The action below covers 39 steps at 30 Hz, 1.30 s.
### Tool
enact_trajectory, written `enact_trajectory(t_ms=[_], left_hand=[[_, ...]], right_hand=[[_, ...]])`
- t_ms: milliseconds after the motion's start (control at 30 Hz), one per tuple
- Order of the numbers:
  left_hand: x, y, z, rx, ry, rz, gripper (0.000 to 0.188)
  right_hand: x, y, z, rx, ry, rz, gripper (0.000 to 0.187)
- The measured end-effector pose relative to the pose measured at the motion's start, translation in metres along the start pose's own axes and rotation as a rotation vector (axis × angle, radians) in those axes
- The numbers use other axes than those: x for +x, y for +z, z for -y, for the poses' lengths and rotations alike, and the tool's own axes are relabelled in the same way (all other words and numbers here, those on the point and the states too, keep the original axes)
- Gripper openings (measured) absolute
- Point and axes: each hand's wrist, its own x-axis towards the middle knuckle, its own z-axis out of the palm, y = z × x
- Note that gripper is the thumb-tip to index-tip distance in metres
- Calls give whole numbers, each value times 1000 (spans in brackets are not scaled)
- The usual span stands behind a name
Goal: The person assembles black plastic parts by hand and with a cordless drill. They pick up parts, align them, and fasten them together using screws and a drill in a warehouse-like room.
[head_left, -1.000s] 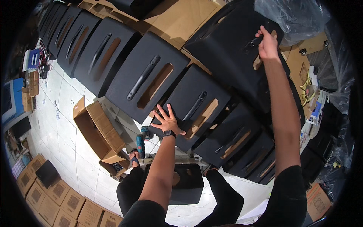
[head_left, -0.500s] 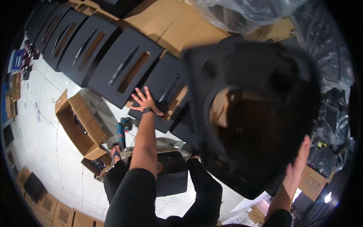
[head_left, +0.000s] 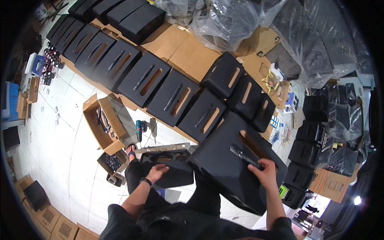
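Right grip (head_left: pixel 265 172) is wrapped around the black handle (head_left: pixel 241 154) of a big black cabinet (head_left: pixel 214 164), which sits at an angle just off the near edge of the cardboard sheet (head_left: pixel 194 56), over by the right leg. Can't tell if its bottom touches the floor (head_left: pixel 68 152) tbh. Left grip (head_left: pixel 157 173) is fairly narrow, fingers loosely curled, right over a second cabinet (head_left: pixel 176 176) down by the feet, can't tell if they're touching. A row of black cabinets (head_left: pixel 135 89) runs along the sheet's near edge, slots facing up. Teal drill (head_left: pixel 139 129) is on the floor between that edge and an open cardboard box (head_left: pixel 115 119) with dark parts inside
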Motion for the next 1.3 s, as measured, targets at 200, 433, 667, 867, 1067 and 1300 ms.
enact_trajectory(t_ms=[200, 433, 667, 867, 1067, 1300], left_hand=[[-154, 129, -166, -242, 239, 554, 75], [-317, 174, -372, -185, 1162, 350, 55], [-438, 154, -385, -42, 1489, 300, 36], [-438, 148, -354, 137, 1262, 255, 44], [-472, 107, -361, 1018, 1058, 284, 23], [-293, 180, -282, 1251, 1851, -87, 20]], right_hand=[[-92, -144, 120, -183, -298, -224, 36], [-193, -248, 254, 358, -605, -454, 26], [-255, -272, 298, 388, -769, -650, 32], [-264, -253, 288, 331, -801, -544, 25], [-236, -199, 235, 71, -677, -236, 25], [-174, -109, 175, -102, -528, 17, 32]])
